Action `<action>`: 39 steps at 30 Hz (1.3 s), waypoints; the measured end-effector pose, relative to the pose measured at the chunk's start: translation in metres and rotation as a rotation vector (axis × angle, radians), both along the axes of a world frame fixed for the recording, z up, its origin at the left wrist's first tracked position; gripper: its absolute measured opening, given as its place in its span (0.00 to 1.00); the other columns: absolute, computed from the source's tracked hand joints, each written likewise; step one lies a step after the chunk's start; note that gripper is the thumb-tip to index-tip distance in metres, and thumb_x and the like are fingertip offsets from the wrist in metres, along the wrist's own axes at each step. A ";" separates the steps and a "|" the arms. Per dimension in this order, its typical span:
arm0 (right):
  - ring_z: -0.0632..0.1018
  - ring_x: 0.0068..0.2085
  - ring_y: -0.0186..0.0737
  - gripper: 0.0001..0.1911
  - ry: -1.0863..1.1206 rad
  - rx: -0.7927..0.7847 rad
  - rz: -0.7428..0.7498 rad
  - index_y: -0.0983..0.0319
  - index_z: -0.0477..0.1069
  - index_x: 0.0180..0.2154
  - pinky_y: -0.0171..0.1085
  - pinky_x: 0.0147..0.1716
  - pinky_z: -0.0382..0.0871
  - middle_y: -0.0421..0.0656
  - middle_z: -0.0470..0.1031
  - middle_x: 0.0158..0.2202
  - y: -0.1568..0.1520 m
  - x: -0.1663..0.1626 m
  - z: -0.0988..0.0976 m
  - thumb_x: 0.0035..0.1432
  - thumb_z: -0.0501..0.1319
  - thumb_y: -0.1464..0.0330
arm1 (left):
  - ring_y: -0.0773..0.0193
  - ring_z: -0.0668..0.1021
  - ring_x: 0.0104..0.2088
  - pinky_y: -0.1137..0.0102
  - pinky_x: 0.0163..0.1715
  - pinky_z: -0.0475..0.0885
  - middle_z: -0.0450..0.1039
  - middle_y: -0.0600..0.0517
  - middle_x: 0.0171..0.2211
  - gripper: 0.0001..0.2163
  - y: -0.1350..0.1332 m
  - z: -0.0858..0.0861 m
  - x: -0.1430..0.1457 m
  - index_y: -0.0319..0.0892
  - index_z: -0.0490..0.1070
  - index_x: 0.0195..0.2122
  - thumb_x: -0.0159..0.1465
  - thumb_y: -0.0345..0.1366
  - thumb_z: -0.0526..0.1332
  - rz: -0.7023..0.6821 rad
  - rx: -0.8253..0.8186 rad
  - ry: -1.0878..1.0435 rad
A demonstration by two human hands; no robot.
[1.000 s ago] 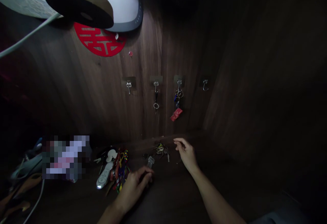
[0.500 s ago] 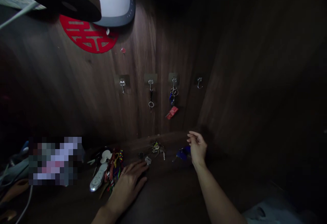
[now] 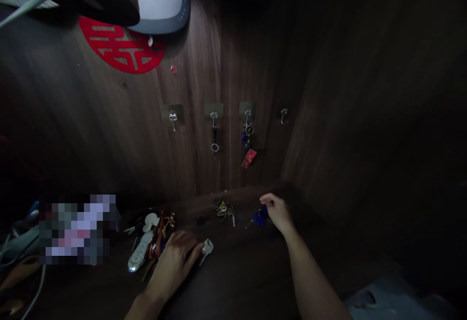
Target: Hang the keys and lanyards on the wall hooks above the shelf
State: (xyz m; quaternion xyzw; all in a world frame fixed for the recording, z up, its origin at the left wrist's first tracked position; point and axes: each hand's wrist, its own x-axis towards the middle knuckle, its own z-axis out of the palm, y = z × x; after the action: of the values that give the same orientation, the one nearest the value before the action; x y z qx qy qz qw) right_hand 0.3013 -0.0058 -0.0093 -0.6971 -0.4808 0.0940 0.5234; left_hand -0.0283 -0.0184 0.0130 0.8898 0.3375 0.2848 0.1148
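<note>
My left hand (image 3: 177, 257) is low over the dark wooden surface, thumb and fingers pinched on the head of a silver key (image 3: 206, 249); the key's blade points down toward me. My right hand (image 3: 279, 213) hovers by a blue key fob (image 3: 260, 217) lying on the surface, its fingers loosely bent over the fob's right side. I see nothing held in it. Between the hands, farther back, lies a bunch of keys (image 3: 224, 210) beside a small dark round item (image 3: 200, 220). Left of my left hand are a silver remote (image 3: 140, 252) and coloured cords (image 3: 166, 227).
Metal hooks are stuck on the back panel: a bare left hook (image 3: 172, 117), one with a key ring (image 3: 215, 148), one with keys and a red tag (image 3: 249, 157), and a bare right hook (image 3: 284, 116). Caps (image 3: 156, 4) and a red paper cutout (image 3: 124, 50) hang above.
My left hand has closed on the silver key and drawn it toward me. My right hand has shifted slightly left and down, closer to the blue key fob.
</note>
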 end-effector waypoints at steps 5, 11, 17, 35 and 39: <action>0.73 0.38 0.41 0.15 -0.171 -0.111 0.008 0.57 0.73 0.23 0.37 0.41 0.63 0.40 0.75 0.30 -0.004 -0.006 0.006 0.43 0.51 0.78 | 0.61 0.75 0.33 0.66 0.38 0.69 0.74 0.52 0.28 0.13 0.002 -0.003 0.000 0.43 0.71 0.28 0.65 0.38 0.52 0.047 0.026 0.035; 0.71 0.39 0.41 0.16 -0.279 -0.210 -0.016 0.57 0.73 0.24 0.37 0.41 0.61 0.40 0.74 0.31 -0.008 -0.011 0.012 0.42 0.51 0.80 | 0.59 0.75 0.35 0.63 0.39 0.69 0.75 0.51 0.31 0.11 0.005 -0.006 -0.001 0.44 0.72 0.31 0.65 0.37 0.52 0.119 0.063 -0.032; 0.71 0.41 0.40 0.17 -0.420 -0.328 0.006 0.56 0.73 0.26 0.37 0.41 0.60 0.38 0.75 0.36 -0.009 -0.014 0.015 0.44 0.51 0.81 | 0.59 0.75 0.35 0.63 0.38 0.70 0.76 0.51 0.31 0.11 0.006 -0.005 0.000 0.44 0.72 0.31 0.65 0.36 0.52 0.128 0.039 -0.041; 0.75 0.31 0.40 0.08 0.122 0.013 0.419 0.59 0.73 0.29 0.35 0.31 0.66 0.39 0.75 0.28 -0.002 -0.057 0.022 0.51 0.58 0.62 | 0.59 0.76 0.37 0.63 0.41 0.69 0.76 0.50 0.33 0.11 0.002 0.001 0.004 0.44 0.72 0.32 0.65 0.38 0.52 0.145 -0.073 -0.152; 0.76 0.32 0.38 0.10 0.391 0.062 0.586 0.61 0.73 0.31 0.33 0.28 0.68 0.41 0.76 0.30 -0.005 -0.090 0.026 0.50 0.62 0.60 | 0.58 0.76 0.41 0.63 0.44 0.69 0.76 0.50 0.38 0.10 0.000 0.001 0.008 0.46 0.72 0.40 0.65 0.39 0.53 0.145 -0.149 -0.214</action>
State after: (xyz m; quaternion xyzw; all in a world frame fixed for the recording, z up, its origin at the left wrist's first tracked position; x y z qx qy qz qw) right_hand 0.2116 -0.0112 0.0171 -0.4822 -0.5539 0.3572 0.5772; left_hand -0.0207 -0.0180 0.0139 0.8167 0.4067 0.3599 0.1950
